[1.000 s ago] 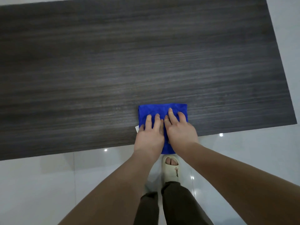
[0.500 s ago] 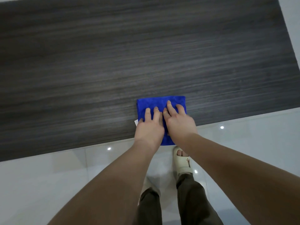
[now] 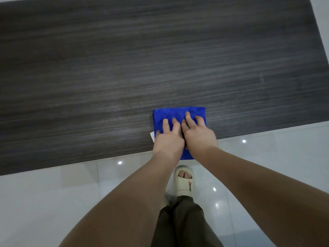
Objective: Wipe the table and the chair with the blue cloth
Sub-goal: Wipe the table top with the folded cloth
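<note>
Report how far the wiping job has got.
Done: nothing provable; the dark wood-grain table shows no wipe marks. In hand: left hand and right hand press the folded blue cloth flat at the table's near edge. Left: the remaining tabletop and the chair, which is out of view.

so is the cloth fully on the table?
No, the near edge of the blue cloth hangs past the table edge, under both hands.

No legible text or labels
</note>
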Demonstrator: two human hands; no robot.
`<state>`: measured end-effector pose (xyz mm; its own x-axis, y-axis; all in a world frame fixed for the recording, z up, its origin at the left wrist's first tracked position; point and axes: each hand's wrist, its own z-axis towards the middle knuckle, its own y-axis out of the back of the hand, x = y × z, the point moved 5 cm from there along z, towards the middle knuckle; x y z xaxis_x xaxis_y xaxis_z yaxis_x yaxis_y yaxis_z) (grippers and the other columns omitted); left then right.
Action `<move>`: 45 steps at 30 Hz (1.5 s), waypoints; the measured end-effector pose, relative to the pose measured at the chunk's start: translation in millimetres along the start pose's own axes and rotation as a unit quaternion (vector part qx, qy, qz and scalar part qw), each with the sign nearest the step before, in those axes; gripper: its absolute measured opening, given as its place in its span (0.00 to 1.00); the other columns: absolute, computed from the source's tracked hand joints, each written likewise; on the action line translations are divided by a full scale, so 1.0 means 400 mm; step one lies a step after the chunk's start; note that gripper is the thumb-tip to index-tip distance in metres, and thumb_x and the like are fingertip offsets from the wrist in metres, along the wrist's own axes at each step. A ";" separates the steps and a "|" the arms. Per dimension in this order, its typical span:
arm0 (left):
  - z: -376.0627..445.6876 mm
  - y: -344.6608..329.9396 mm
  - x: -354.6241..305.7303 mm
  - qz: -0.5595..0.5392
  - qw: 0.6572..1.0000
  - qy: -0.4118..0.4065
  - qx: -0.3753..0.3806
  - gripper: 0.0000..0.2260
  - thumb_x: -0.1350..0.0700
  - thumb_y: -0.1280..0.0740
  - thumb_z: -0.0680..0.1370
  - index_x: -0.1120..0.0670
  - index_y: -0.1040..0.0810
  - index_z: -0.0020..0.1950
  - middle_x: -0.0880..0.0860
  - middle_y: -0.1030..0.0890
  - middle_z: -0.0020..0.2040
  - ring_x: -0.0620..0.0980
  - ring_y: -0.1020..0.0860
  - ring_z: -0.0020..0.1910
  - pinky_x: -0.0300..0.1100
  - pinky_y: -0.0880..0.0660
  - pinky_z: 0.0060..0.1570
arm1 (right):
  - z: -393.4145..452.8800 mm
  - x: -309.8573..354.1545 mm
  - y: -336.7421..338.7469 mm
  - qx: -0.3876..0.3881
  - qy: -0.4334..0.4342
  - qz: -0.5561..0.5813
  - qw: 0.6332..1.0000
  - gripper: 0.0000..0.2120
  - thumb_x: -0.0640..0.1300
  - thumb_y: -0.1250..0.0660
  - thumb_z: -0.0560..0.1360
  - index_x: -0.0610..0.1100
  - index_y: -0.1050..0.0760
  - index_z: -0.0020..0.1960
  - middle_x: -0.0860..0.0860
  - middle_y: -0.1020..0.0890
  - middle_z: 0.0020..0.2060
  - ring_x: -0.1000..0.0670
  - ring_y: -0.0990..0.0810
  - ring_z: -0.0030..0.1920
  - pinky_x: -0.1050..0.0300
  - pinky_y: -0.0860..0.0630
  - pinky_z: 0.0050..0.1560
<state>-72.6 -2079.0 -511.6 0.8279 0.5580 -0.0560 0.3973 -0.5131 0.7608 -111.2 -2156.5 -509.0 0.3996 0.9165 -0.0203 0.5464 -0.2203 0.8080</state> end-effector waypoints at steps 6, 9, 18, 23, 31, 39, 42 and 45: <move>-0.001 0.006 -0.001 0.002 1.000 -0.001 -0.008 0.35 0.58 0.37 0.81 0.58 0.57 0.80 0.59 0.55 0.79 0.67 0.54 0.77 0.56 0.33 0.69 | -0.003 0.003 0.011 0.003 0.008 -0.003 1.000 0.33 0.46 0.38 0.80 0.44 0.51 0.79 0.47 0.55 0.79 0.41 0.49 0.76 0.52 0.25 0.56; -0.004 -0.001 0.007 0.011 1.000 -0.015 -0.017 0.34 0.58 0.37 0.81 0.59 0.56 0.80 0.60 0.54 0.79 0.68 0.53 0.77 0.56 0.31 0.67 | -0.007 0.004 0.013 -0.003 0.008 -0.004 1.000 0.33 0.46 0.37 0.80 0.44 0.50 0.79 0.47 0.55 0.79 0.41 0.48 0.76 0.52 0.25 0.56; -0.043 -0.043 0.085 0.006 0.999 -0.022 -0.043 0.34 0.58 0.37 0.81 0.59 0.54 0.80 0.61 0.52 0.79 0.67 0.52 0.77 0.55 0.31 0.67 | -0.015 0.101 0.012 -0.001 -0.008 -0.020 1.000 0.32 0.45 0.38 0.80 0.44 0.49 0.79 0.47 0.54 0.79 0.41 0.47 0.76 0.53 0.25 0.54; -0.090 -0.069 0.182 -0.001 0.999 -0.022 -0.044 0.33 0.59 0.38 0.82 0.59 0.55 0.80 0.60 0.53 0.79 0.66 0.53 0.77 0.55 0.32 0.68 | -0.010 0.210 0.013 -0.003 -0.010 -0.021 1.000 0.32 0.46 0.37 0.80 0.44 0.48 0.79 0.47 0.53 0.79 0.40 0.46 0.75 0.54 0.26 0.52; -0.149 -0.109 0.328 -0.004 0.999 -0.015 -0.044 0.34 0.59 0.39 0.82 0.58 0.57 0.80 0.59 0.53 0.79 0.65 0.53 0.77 0.53 0.31 0.66 | 0.004 0.376 0.036 0.001 0.005 -0.031 1.000 0.30 0.45 0.39 0.81 0.43 0.48 0.79 0.45 0.53 0.79 0.39 0.46 0.75 0.54 0.26 0.54; -0.202 -0.156 0.449 -0.004 0.999 -0.009 -0.046 0.35 0.59 0.37 0.81 0.58 0.56 0.80 0.59 0.53 0.79 0.65 0.52 0.77 0.53 0.29 0.65 | 0.011 0.512 0.046 -0.003 0.017 -0.042 0.999 0.31 0.44 0.39 0.81 0.43 0.49 0.79 0.45 0.53 0.79 0.39 0.46 0.75 0.55 0.26 0.53; -0.229 -0.171 0.503 -0.009 0.999 -0.002 -0.042 0.35 0.58 0.37 0.81 0.58 0.56 0.80 0.59 0.53 0.79 0.65 0.52 0.77 0.53 0.29 0.65 | 0.011 0.575 0.051 0.002 0.020 -0.038 0.999 0.31 0.44 0.39 0.81 0.43 0.49 0.79 0.45 0.53 0.79 0.39 0.46 0.75 0.55 0.26 0.53; -0.248 -0.184 0.555 -0.005 0.999 0.002 -0.038 0.36 0.57 0.36 0.81 0.57 0.56 0.80 0.58 0.53 0.79 0.64 0.52 0.77 0.52 0.28 0.62 | 0.013 0.629 0.059 0.003 0.025 -0.035 0.999 0.30 0.43 0.40 0.81 0.42 0.49 0.79 0.45 0.53 0.79 0.39 0.46 0.75 0.55 0.26 0.55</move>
<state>42.6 -1852.6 -516.0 0.8217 0.5665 -0.0617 0.3746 -0.4554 0.8076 6.0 -1932.8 -497.9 0.3219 0.9456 -0.0473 0.5762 -0.1560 0.8023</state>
